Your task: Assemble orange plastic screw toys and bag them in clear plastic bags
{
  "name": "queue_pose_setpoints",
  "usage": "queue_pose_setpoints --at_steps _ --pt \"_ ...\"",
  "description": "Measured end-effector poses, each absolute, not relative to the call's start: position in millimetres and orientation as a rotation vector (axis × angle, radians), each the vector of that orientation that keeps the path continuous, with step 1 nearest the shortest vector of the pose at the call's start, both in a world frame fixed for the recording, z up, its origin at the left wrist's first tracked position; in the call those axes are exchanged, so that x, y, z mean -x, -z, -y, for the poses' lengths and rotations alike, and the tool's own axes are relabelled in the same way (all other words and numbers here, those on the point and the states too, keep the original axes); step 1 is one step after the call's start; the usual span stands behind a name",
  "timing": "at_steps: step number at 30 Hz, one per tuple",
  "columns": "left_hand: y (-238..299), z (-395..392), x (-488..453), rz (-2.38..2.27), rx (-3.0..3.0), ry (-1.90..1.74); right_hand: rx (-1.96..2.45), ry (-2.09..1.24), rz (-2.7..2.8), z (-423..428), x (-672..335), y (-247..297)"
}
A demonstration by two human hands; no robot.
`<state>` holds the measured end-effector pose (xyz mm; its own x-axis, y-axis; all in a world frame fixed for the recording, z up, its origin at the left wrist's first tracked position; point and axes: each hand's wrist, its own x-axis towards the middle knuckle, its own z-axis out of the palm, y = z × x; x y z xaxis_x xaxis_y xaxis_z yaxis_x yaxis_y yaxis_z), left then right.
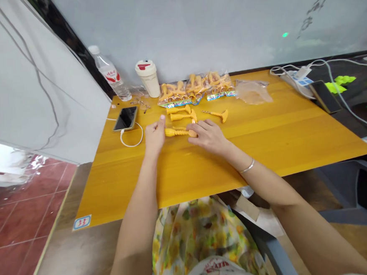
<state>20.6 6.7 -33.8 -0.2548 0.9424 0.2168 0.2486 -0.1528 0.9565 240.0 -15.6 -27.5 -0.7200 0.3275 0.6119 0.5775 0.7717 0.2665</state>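
Observation:
Between my two hands lies a yellow plastic toy tool [178, 132] with a ridged end and a twisted shaft, low over the desk. My left hand [154, 136] is closed at its ridged left end, thumb pointing up. With bent fingers, my right hand [209, 136] grips the right end and covers part of it. Just beyond are a yellow toy hammer [182, 117] and another yellow toy piece [178, 110], side by side. A yellow toy drill [218, 114] with a spiral shaft rests right of them.
Clear bags of yellow toys [195, 88] line the back of the wooden desk [265, 136], beside an empty plastic bag [254, 91]. A white cup [149, 79], a water bottle [110, 75] and a phone [126, 118] on a cable stand left. A power strip [297, 81] and another phone [324, 97] are right.

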Motion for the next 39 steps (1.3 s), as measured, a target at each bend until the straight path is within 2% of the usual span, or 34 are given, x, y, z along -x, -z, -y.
queue_pose_setpoints --at_steps 2,5,9,12,14,16,20,24,28,32,39 --pt "34 -7 -19 -1.458 -1.404 -1.487 0.640 0.475 2.390 15 -238 33" --pt "32 -5 -18 -1.447 -1.455 -1.627 0.589 0.102 2.231 17 -232 41" --pt "28 1 -22 -1.449 -1.531 -1.753 0.777 -0.425 1.863 19 -225 46" --pt "25 7 -28 -1.425 -1.594 -1.744 0.811 -0.843 1.868 15 -225 47" --pt "24 8 -31 -1.448 -1.585 -1.737 0.785 -0.948 1.935 13 -227 46" --pt "24 7 -31 -1.492 -1.536 -1.726 0.761 -0.792 2.056 11 -230 42" --pt "27 -5 -20 -1.579 -1.306 -1.682 0.737 -0.075 2.287 10 -241 34" --pt "31 -18 4 -1.667 -0.892 -1.767 0.877 0.303 2.116 -7 -268 29" --pt "41 -25 18 -1.745 -1.078 -1.866 1.118 0.299 1.903 -38 -311 33" --pt "57 -30 21 -1.734 -1.320 -1.782 1.381 0.198 1.718 -64 -349 53" --pt "78 -42 30 -1.720 -1.250 -1.783 1.611 -0.156 1.449 -93 -380 86"
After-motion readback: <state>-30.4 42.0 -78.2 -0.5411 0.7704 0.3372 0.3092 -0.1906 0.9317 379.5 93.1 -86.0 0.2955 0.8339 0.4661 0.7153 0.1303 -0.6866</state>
